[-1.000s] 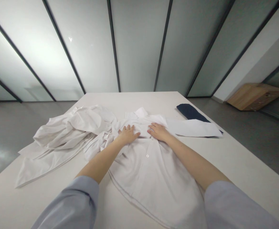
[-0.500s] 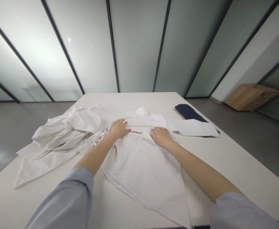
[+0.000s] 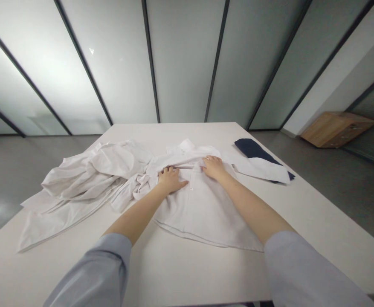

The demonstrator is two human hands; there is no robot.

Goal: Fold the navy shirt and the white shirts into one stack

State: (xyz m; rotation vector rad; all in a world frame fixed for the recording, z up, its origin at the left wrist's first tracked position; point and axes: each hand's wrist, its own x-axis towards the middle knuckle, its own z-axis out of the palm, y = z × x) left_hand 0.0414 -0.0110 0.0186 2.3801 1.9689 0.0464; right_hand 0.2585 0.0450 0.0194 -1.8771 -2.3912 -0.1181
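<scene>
A white button-up shirt (image 3: 202,213) lies on the table with its collar (image 3: 187,145) at the far end and its hem toward me. Folds run across its upper part, just beyond my hands. My left hand (image 3: 171,180) rests palm down on the left of the shirt front, fingers spread and thumb out to the right. On the other side of the button placket, my right hand (image 3: 214,167) presses on the fabric with its fingers stretched out. One sleeve (image 3: 260,168) reaches right, over a dark blue folded cloth (image 3: 253,150). The other sleeve lies crumpled at left.
A heap of white cloth (image 3: 94,175) covers the table's left side, touching the shirt's crumpled sleeve. The white table (image 3: 187,277) ends close to me. Frosted glass panels (image 3: 183,64) stand behind it, and a wooden cabinet (image 3: 337,130) is on the floor at right.
The shirt's lower part has shifted away from me, its hem now farther from the table's near edge. My left hand has moved right and slightly nearer; my right hand has moved slightly farther away.
</scene>
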